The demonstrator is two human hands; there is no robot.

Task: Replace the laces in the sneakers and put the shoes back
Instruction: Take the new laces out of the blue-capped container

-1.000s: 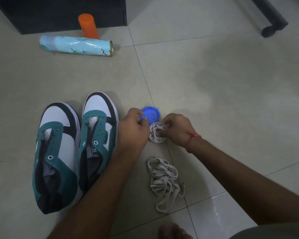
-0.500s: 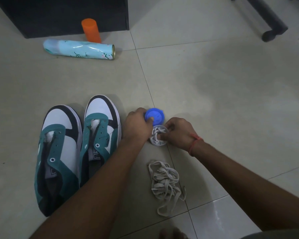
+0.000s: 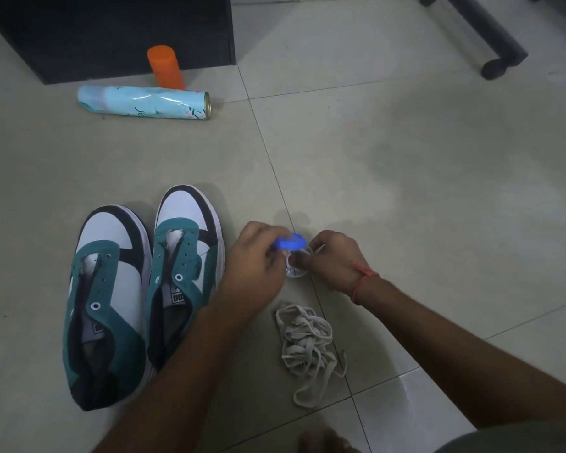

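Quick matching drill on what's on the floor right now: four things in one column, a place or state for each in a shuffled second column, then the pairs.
Things:
1. blue lid
2. loose laces
3. spray can
4. sneakers

Places or states:
A. lying on its side near the dark cabinet
B. unlaced, side by side
C. pinched in the left hand
D. tangled pile below the right hand

Pairs: 1-C, 2-D, 3-A, 4-B

Pale beige floor tiles (image 3: 406, 158) are catching dim, soft light, a black cabinet (image 3: 111, 31) is sitting top left, and a dark chair leg (image 3: 490, 34) is poking in top right.
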